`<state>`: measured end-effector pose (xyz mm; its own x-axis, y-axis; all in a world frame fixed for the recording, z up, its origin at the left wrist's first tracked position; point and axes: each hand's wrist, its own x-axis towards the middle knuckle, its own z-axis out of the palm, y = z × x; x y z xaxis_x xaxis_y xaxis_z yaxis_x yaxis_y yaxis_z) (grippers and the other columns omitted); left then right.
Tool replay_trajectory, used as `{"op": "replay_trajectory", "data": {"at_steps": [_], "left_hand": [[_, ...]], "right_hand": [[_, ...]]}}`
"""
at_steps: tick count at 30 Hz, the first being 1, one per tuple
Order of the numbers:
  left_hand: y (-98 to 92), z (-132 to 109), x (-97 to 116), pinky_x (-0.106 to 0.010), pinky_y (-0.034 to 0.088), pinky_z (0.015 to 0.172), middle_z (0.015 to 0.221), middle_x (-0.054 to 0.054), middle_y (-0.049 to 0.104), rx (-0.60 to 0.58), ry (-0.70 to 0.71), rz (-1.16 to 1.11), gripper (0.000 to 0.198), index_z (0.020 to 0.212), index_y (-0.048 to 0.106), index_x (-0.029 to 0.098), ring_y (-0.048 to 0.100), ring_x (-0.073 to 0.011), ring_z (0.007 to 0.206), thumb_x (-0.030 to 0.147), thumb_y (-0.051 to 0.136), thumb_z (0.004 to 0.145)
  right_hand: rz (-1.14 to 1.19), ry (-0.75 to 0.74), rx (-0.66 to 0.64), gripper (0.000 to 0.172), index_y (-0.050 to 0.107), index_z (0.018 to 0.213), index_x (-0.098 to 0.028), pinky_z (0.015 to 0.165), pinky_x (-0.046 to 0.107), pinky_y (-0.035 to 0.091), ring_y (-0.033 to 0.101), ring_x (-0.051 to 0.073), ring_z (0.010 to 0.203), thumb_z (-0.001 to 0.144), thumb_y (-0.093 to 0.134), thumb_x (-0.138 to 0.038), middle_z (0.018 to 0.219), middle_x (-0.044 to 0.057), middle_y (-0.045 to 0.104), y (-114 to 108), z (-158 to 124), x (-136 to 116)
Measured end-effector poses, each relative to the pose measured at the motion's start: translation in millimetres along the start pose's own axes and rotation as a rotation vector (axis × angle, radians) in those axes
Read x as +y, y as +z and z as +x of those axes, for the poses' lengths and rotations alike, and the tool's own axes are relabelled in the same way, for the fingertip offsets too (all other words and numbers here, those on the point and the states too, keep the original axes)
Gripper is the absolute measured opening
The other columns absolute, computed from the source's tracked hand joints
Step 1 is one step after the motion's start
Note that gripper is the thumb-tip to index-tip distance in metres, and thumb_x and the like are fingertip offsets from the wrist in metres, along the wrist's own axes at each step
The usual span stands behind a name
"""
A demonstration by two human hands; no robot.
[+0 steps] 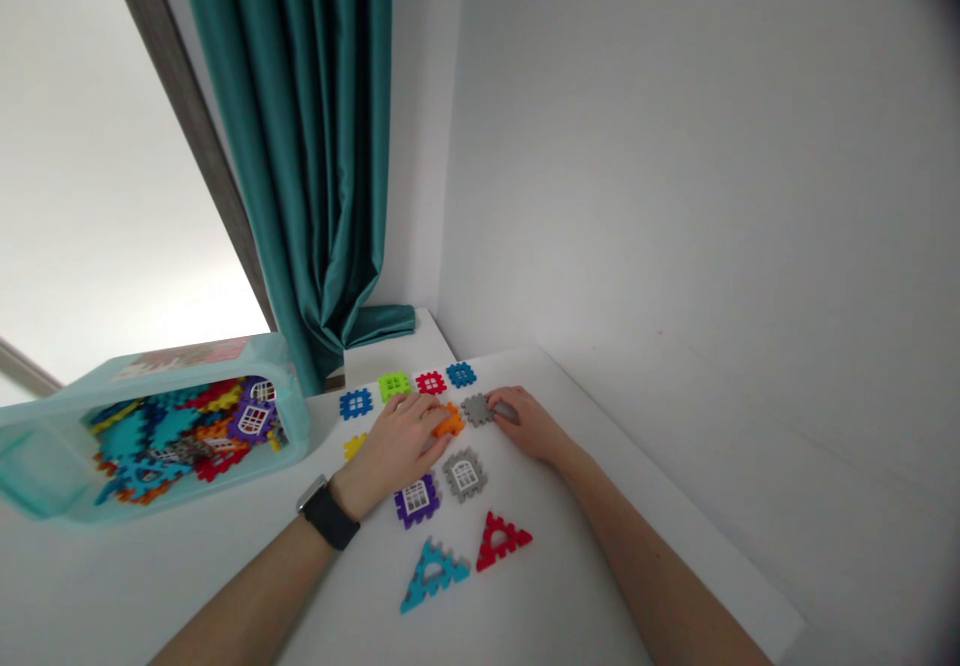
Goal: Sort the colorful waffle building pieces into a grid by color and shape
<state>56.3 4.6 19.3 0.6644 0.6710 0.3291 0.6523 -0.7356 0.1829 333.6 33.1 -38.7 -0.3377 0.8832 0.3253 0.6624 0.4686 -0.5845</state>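
As the left hand (401,436) clasps orange plastic (451,421), the right hand (531,424), hold unclear, touches a grey square's (476,410) three-o'clock teeth.

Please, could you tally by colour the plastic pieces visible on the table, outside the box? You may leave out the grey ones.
Dark blue squares: 2
Light blue triangle: 1
Red pieces, a square and a triangle: 2
Lime green square: 1
Purple square: 1
Yellow piece, partly hidden: 1
Orange piece, partly hidden: 1
Total: 9
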Motion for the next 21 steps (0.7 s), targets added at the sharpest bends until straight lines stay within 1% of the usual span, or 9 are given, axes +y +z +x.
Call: {"op": "replay_trajectory", "data": {"at_steps": [4, 10, 16, 21], "left_hand": [[0.6, -0.4, -0.7, -0.044, 0.041, 0.099, 0.115, -0.008, 0.064, 0.014, 0.010, -0.004, 0.024, 0.113, 0.063, 0.022, 0.058, -0.0258, 0.108, 0.033, 0.046, 0.101], [-1.0, 0.0, 1.3, -0.045, 0.040, 0.098, 0.116, -0.008, 0.064, -0.015, 0.000, 0.003, 0.022, 0.111, 0.064, 0.022, 0.058, -0.0259, 0.108, 0.031, 0.048, 0.100], [-1.8, -0.5, 2.3, -0.045, 0.041, 0.098, 0.116, -0.009, 0.064, -0.017, 0.012, 0.021, 0.024, 0.113, 0.064, 0.021, 0.057, -0.0264, 0.108, 0.032, 0.047, 0.101], [-2.4, -3.7, 6.4, -0.045, 0.042, 0.098, 0.116, -0.009, 0.064, -0.008, 0.012, 0.009, 0.023, 0.113, 0.063, 0.021, 0.058, -0.0258, 0.109, 0.031, 0.046, 0.100]], "right_hand": [[0.001, 0.001, 0.009, 0.025, 0.066, 0.095, -0.023, 0.099, 0.045, 0.048, 0.062, 0.024, 0.106, 0.079, 0.058, -0.006, 0.109, 0.006, 0.071, -0.2, -0.3, 0.2], [-0.014, -0.018, 0.005, 0.025, 0.065, 0.096, -0.023, 0.099, 0.044, 0.048, 0.062, 0.024, 0.105, 0.079, 0.057, -0.007, 0.108, 0.006, 0.070, -0.3, -0.4, -0.2], [0.023, 0.023, 0.042, 0.030, 0.064, 0.108, -0.023, 0.099, 0.043, 0.049, 0.063, 0.023, 0.106, 0.083, 0.056, -0.010, 0.111, 0.006, 0.069, -1.3, -4.9, -2.7], [0.025, 0.018, 0.054, 0.029, 0.065, 0.112, -0.023, 0.099, 0.043, 0.050, 0.064, 0.023, 0.105, 0.087, 0.055, -0.013, 0.113, 0.007, 0.069, -2.7, -7.3, -9.3]]}}
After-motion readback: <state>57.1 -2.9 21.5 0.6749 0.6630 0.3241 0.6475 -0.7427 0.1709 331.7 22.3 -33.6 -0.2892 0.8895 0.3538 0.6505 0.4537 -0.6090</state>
